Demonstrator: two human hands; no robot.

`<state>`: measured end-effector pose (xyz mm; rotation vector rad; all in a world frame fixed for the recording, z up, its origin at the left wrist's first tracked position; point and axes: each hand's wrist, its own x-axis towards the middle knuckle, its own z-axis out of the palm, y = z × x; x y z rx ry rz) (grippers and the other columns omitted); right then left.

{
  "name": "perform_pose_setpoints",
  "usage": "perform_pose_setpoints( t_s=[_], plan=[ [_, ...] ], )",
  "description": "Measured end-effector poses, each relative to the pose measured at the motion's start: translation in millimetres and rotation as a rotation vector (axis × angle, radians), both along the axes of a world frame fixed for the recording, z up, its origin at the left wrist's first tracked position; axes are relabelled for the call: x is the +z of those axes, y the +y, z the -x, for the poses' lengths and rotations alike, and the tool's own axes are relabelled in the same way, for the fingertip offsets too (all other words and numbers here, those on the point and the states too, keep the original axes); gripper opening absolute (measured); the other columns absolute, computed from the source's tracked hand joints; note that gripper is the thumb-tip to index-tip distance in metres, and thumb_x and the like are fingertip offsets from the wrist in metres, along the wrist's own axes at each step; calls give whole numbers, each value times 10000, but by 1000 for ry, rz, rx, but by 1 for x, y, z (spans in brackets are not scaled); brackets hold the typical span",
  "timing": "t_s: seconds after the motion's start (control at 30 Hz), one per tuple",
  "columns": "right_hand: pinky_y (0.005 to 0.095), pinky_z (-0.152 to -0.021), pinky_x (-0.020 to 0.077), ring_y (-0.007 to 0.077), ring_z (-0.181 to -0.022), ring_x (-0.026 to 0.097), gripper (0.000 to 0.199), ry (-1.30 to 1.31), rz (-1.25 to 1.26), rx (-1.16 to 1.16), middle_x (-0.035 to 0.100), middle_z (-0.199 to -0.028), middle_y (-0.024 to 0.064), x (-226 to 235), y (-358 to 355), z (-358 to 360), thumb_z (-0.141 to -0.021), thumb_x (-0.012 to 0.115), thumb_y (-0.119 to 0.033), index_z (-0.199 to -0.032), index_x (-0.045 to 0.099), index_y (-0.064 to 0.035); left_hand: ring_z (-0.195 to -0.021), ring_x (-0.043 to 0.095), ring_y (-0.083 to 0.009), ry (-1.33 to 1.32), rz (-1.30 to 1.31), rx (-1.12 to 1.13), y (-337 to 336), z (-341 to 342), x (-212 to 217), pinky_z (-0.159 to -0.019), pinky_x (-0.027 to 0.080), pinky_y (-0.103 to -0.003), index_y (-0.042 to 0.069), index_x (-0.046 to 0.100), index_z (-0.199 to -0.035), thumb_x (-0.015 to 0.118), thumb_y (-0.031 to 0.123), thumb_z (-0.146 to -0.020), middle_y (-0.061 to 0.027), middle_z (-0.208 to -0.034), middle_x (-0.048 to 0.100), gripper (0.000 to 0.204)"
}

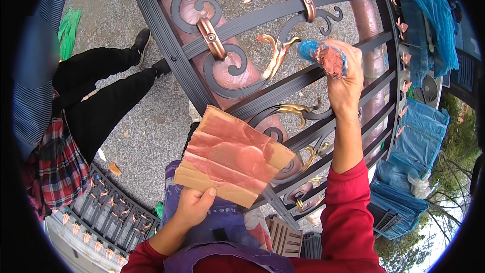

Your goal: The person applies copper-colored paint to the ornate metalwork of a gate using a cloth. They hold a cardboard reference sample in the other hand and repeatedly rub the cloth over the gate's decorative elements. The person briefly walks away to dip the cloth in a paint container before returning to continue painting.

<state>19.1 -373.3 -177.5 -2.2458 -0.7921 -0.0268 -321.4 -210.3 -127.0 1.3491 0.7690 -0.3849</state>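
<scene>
My left hand pinches the near edge of a brown cardboard piece smeared with pinkish copper paint and holds it flat before me. My right hand is raised and grips a blue sponge whose tip is loaded with copper paint. The sponge is against a gold leaf scroll on a dark ornamental iron gate. Parts of the gate's scrolls and clasps are copper coloured.
Another person in dark trousers and a plaid cloth stands at the left on gravel. A smaller fence panel with copper spear tips lies at the lower left. Blue tarps cover things at the right.
</scene>
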Motion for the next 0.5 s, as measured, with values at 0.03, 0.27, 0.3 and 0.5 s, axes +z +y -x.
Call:
perform_pose_setpoints(
  t_s=[0.03, 0.27, 0.3, 0.5],
  plan=[
    [312, -847, 417, 222, -914, 541, 307, -7, -81, -24, 666, -988, 44, -3, -1, 1, -665, 687, 25, -958, 687, -68, -777, 532, -130, -7, -3, 14, 0, 2, -2, -726, 423, -303, 0, 612, -834, 521, 106, -890, -28, -807, 569, 151],
    [338, -882, 368, 216, -922, 528, 314, 93, 4, 161, 669, -987, 1, -3, 18, 17, -655, 707, -16, -950, 684, -120, -758, 529, -155, -4, -14, 10, 2, 3, -4, -721, 422, -320, 4, 591, -804, 522, 112, -888, -41, -784, 555, 153],
    [346, -879, 356, 219, -905, 522, 318, 118, 17, 226, 667, -994, -5, 1, 19, 21, -647, 720, -44, -950, 681, -132, -755, 527, -155, -5, -19, 18, 2, 2, -3, -720, 421, -321, 5, 587, -798, 523, 115, -888, -41, -782, 553, 155],
    [339, -864, 369, 226, -885, 518, 337, -41, 180, 261, 670, -982, -17, 7, 13, -5, -626, 721, -52, -950, 685, -135, -755, 526, -154, 29, 11, 11, 4, 6, -5, -715, 419, -324, 7, 583, -791, 528, 119, -885, -39, -785, 554, 156]
  ],
)
